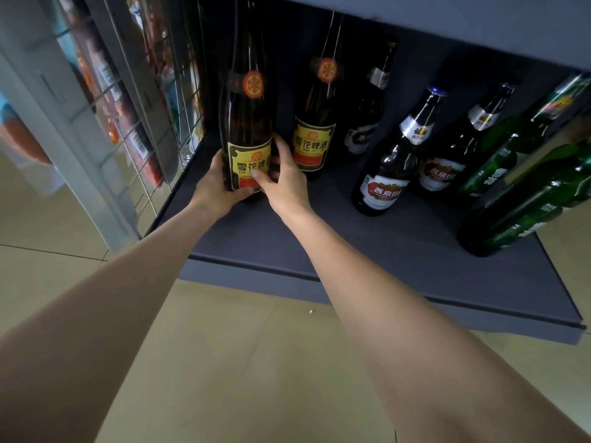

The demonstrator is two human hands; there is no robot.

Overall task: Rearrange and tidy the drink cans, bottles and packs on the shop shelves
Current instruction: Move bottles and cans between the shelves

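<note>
Nearest me, below my two bare forearms, lies the pale tiled floor [224, 362], and past it the front lip of the dark grey shop shelf [383, 251]. Toward its left end both my hands wrap the tall dark glass beer bottle with the yellow and red label [244, 116]. My left hand [214, 183] cups the lower left of the body. My right hand [283, 177] curls round the right side with its thumb across the label, so all my fingers [281, 148] are closed on this one bottle. It stands upright near the left wire mesh side panel [134, 129].

I judge it heavy if full, stiff, smooth and breakable, so low on the body with both hands is the safe hold, not the narrow neck.

Just right and further back stands a second dark bottle with the same yellow label [315, 135]. Beyond it to the right is a brown bottle with a red and white label [363, 123], half in shadow. Nearer, at centre right, are two brown bottles with silver neck foil [393, 164]. Green glass bottles [518, 199] crowd the right end. I cannot tell how full any bottle is.
</note>
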